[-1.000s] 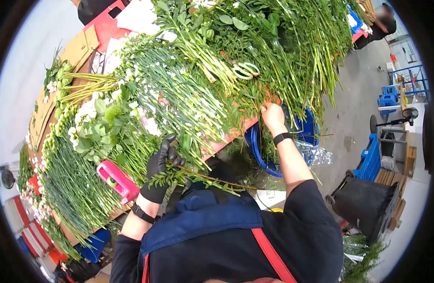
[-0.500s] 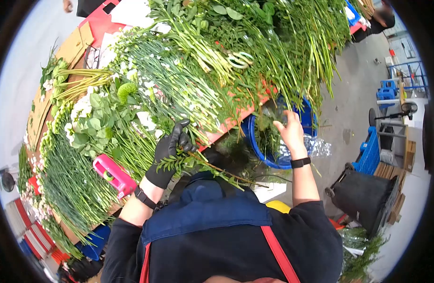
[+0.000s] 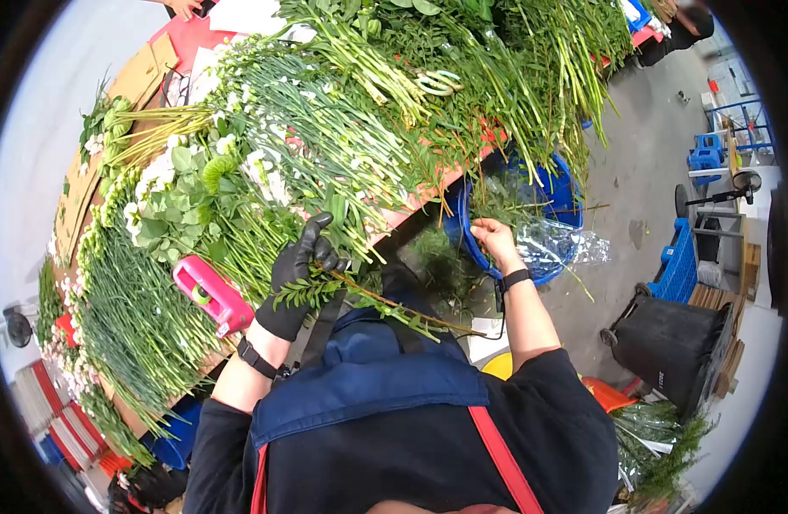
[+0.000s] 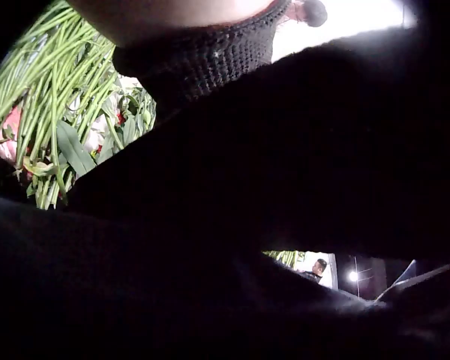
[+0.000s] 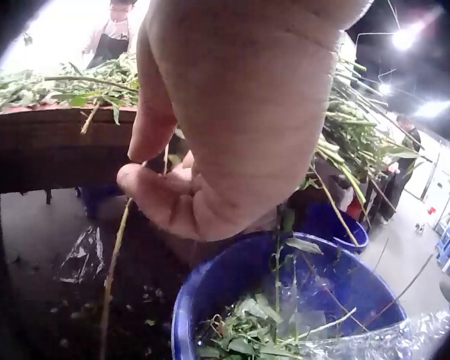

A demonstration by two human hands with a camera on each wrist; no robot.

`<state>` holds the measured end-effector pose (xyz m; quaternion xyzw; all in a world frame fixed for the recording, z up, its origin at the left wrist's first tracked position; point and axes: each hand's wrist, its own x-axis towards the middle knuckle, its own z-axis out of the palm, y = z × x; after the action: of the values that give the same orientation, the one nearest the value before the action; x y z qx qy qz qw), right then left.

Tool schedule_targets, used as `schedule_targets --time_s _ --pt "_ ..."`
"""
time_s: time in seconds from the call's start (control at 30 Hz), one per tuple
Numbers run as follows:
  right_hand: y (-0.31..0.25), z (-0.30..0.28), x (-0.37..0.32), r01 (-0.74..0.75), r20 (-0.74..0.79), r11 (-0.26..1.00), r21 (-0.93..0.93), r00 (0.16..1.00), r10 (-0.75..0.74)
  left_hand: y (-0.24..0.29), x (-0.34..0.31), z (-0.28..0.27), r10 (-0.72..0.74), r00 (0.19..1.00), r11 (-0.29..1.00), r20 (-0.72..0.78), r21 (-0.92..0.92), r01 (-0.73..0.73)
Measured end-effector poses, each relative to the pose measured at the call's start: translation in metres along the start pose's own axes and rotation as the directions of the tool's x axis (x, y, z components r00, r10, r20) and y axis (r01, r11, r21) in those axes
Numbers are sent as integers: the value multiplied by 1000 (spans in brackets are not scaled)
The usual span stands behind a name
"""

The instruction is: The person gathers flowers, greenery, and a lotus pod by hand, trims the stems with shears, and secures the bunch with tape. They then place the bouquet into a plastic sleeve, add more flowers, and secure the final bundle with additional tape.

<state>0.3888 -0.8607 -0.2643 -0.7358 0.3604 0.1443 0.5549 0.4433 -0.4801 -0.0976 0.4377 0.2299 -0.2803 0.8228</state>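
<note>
My left hand (image 3: 306,278), in a black glove, holds a leafy stem (image 3: 402,313) across the front of my body. Its small green leaves lie by the palm and its brown cut end points right. Bare, my right hand (image 3: 497,244) is over the near rim of a blue bucket (image 3: 568,193). In the right wrist view its thumb and fingertips close at the top of a thin brown stem (image 5: 116,262) that hangs down. Leaf scraps (image 5: 247,326) and clear plastic (image 5: 382,341) lie in the bucket. Dark cloth blocks most of the left wrist view.
Cut stems and white flowers (image 3: 158,176) cover the red-topped table (image 3: 445,184). Scissors (image 3: 438,83) lie among the greens, and a pink tool (image 3: 212,295) sits beside my left hand. A black bin (image 3: 672,343) stands at right. Another person (image 5: 118,34) stands across the table.
My right hand left the greens at the table edge, opened over the bucket, then came lower with fingers closing. My left hand keeps its leafy stem. Another person's hand appears at the far table edge.
</note>
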Motion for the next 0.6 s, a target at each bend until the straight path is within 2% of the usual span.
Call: schedule_targets --time_s 0.07,0.17,0.2,0.23,0.3,0.37,0.43,0.5,0.6 --pt "3 6 1 32 -94 999 -43 995 -36 -7 0 -7 12 999 1000 42 -5 -12" --pt "0 15 -1 -71 -8 936 346 997 79 -18 -2 -12 2 991 995 137 -102 12" --pt "5 17 -1 -79 27 918 389 997 74 -19 -3 -12 23 983 998 184 -68 -11" --pt "20 17 -1 -15 29 917 399 1000 4 -20 -5 -12 10 984 998 180 -63 1" --pt "33 10 -29 58 22 944 324 997 -69 -19 -9 -8 -20 984 998 174 -51 29" --pt "27 4 -91 55 -13 987 150 999 -53 -18 -18 -4 -16 983 1000 182 -14 19" --pt "37 -3 -152 104 -77 988 117 992 -95 -16 -26 -3 -8 981 1000 192 16 5" --pt "59 -15 -197 129 -95 986 106 988 -119 -20 -27 -11 -44 979 998 200 -29 51" --pt "58 -13 -254 234 -61 964 126 972 -228 -26 -35 -13 -41 968 997 249 -54 56"
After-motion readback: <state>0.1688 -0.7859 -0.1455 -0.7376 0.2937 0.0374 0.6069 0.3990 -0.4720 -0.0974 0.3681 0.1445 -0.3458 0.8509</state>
